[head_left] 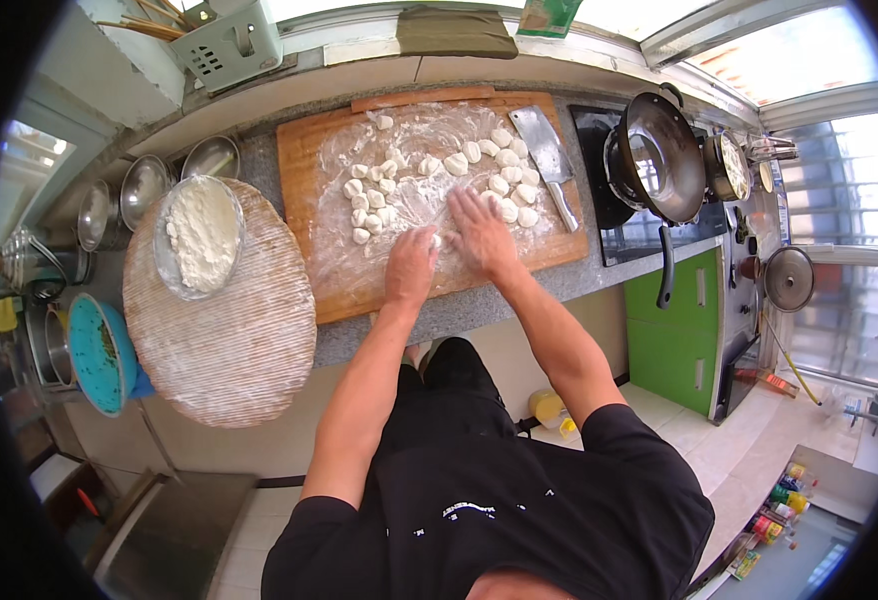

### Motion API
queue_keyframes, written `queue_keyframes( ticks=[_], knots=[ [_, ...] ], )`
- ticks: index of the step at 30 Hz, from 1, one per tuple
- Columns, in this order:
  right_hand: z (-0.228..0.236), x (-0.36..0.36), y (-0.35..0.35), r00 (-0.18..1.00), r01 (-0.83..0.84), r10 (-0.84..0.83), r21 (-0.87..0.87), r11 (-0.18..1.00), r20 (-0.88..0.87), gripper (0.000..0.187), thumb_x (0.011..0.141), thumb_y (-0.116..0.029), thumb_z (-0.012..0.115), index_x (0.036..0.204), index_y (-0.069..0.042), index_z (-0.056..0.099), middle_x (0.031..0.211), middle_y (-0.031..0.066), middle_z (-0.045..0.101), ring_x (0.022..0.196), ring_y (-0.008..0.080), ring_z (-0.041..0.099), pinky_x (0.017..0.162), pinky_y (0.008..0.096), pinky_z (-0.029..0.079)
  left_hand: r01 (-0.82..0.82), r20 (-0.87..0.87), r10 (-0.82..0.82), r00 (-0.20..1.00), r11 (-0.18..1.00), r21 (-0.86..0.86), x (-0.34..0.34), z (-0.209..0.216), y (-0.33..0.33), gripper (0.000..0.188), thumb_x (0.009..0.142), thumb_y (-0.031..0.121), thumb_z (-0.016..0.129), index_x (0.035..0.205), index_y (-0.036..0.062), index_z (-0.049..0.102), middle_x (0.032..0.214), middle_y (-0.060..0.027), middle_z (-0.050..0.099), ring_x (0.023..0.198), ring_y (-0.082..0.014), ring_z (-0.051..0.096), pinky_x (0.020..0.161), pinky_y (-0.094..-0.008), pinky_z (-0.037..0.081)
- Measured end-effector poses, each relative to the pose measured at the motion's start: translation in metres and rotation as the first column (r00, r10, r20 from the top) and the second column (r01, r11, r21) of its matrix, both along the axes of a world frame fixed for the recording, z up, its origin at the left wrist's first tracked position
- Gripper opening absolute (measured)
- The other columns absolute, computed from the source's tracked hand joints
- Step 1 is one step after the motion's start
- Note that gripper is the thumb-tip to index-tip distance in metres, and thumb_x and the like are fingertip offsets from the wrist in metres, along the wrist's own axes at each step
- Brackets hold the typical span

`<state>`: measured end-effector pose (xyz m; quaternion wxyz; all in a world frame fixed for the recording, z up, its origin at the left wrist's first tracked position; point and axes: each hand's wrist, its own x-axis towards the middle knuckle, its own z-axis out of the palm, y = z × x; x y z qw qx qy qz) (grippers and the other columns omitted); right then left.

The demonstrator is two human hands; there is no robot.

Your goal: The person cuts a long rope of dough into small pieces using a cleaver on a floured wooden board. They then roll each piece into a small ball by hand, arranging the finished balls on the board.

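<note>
On the floured wooden board point(304, 230), my left hand point(414, 262) is closed, its fingers curled about a small white dough piece point(437, 241) that shows at their tips. Just right of it lies my right hand point(482, 235), palm down with fingers stretched out; anything under the palm is hidden. Several small dough pieces point(361, 218) form a group to the left of my hands. More rounded dough pieces point(507, 158) sit to the right, close to my right fingers. A cleaver point(544, 150) rests along the board's right side.
Left of the board, a round flour-dusted slatted tray point(229, 350) carries a bowl of flour point(202, 235). A turquoise basin point(99, 355) and metal bowls point(146, 190) stand beyond it. At right, a wok point(662, 160) sits on the stove, its handle point(666, 270) jutting past the counter edge.
</note>
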<state>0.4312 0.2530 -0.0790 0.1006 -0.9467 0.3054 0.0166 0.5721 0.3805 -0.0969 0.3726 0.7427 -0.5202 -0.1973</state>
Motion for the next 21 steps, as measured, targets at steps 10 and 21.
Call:
queue_keyframes(
  ticks=[10,21],
  knots=[
    [-0.003,0.064,0.019,0.935,0.270,-0.275,0.057,0.961,0.223,0.066,0.109,-0.038,0.054,0.162,0.000,0.042,0.172,0.0202,0.036,0.162,0.0363,0.028,0.133,0.0527,0.019,-0.355,-0.118,0.349,0.930,0.935,-0.031,0.016,0.007,0.036,0.044,0.094,0.003,0.064,0.137,0.0033,0.063,0.132,-0.0179,0.068,0.126,-0.0393,0.064,0.108,-0.0480,0.051],
    [-0.003,0.068,0.036,0.959,0.227,-0.230,0.033,0.973,0.167,0.082,0.104,-0.050,0.058,0.166,-0.002,0.035,0.175,0.0201,0.029,0.161,0.0363,0.030,0.133,0.0533,0.016,-0.418,0.352,0.389,0.852,0.908,0.008,0.038,0.011,0.013,0.038,0.093,0.015,0.076,0.130,0.0127,0.069,0.130,-0.0091,0.064,0.127,-0.0322,0.058,0.106,-0.0519,0.047]
  ],
)
